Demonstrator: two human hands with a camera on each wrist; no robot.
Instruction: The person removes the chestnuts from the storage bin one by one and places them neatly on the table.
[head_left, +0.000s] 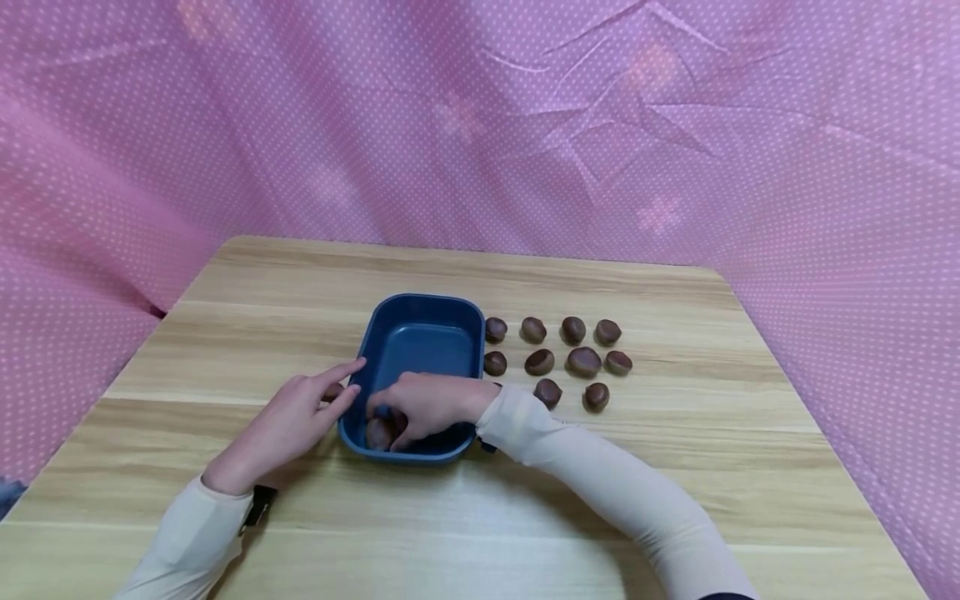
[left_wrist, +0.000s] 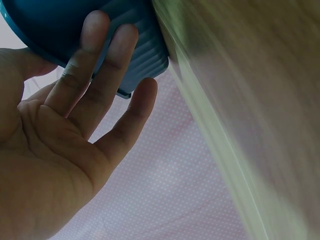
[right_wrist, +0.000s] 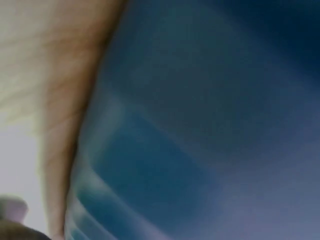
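Note:
A deep blue rectangular box (head_left: 427, 358) stands on the table. My left hand (head_left: 300, 417) rests at its left side, fingers mostly straight and touching the rim. In the left wrist view the left hand (left_wrist: 75, 120) has its fingers spread along the box's ribbed wall (left_wrist: 145, 55). A brown chestnut (head_left: 332, 392) shows partly behind the left fingers. My right hand (head_left: 427, 404) reaches inside the near end of the box, its thumb and fingers curled around a chestnut, mostly hidden. Beside those fingertips lies another chestnut (head_left: 379, 434). The right wrist view is filled by the blurred box wall (right_wrist: 165, 150).
Several chestnuts (head_left: 583, 362) lie in rough rows on the table right of the box, the nearest close to its wall. The wooden table (head_left: 675, 467) has a far edge backed by a pink dotted cloth (head_left: 480, 167), which also hangs at both sides.

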